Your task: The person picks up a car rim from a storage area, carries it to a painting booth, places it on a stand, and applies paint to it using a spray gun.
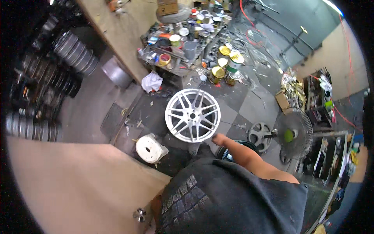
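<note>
A silver-white car wheel rim (193,115) with paired spokes lies face up before me, with a shoe tip at its near edge. My right hand (219,139) is at the rim's lower right edge, its fingers curled. Something dark shows at the fingertips, too small to name; whether they touch the rim I cannot tell. Of my left arm only a strip of skin shows beside my dark shirt, near a round metal knob (139,214) on a pale door panel (78,175). The left hand itself is hidden.
A white roll (148,149) in clear plastic stands left of the rim. To the right are a fan (294,132) and a grey wheel cover (260,136). Paint cans (235,61) stand beyond, beside a cluttered bench (177,70). Stacked rims (75,53) line the far left.
</note>
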Motion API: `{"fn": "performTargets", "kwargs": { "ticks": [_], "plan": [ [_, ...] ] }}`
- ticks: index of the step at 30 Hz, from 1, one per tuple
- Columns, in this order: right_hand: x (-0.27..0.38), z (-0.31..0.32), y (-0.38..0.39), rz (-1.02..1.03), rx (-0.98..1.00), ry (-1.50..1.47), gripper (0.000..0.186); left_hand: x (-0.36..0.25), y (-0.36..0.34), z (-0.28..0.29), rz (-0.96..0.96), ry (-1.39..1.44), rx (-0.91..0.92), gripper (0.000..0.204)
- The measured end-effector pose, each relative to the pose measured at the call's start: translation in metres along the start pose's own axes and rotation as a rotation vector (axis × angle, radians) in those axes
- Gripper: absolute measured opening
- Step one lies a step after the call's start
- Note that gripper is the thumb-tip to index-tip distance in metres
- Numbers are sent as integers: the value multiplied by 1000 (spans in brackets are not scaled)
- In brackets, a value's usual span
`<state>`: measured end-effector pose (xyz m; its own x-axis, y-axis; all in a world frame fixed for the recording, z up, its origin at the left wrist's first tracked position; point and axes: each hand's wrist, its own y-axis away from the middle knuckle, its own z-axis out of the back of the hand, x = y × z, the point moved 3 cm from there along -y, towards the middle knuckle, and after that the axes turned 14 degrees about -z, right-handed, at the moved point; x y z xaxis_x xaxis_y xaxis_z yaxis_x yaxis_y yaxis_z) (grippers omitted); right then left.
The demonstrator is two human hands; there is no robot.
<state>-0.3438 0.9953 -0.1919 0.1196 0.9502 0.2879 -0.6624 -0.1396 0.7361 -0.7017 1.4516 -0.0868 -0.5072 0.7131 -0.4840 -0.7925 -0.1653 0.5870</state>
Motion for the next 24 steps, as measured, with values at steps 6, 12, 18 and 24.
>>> {"fn": "performTargets", "kwargs": {
  "ticks": [6,12,18,24],
  "plan": [
    [16,39,-33,-93,-91,-451,36,-18,-69,16,26,-101,45,33],
    [-6,20,-22,-34,-228,-129,40,-46,-134,14,22,-138,23,34],
    [-126,-53,-66,149,60,-67,41,-65,-176,9,-16,-104,18,34],
    [-112,-8,-50,156,67,93,43,-65,-185,17,-17,-120,-11,34]
  ]
}}
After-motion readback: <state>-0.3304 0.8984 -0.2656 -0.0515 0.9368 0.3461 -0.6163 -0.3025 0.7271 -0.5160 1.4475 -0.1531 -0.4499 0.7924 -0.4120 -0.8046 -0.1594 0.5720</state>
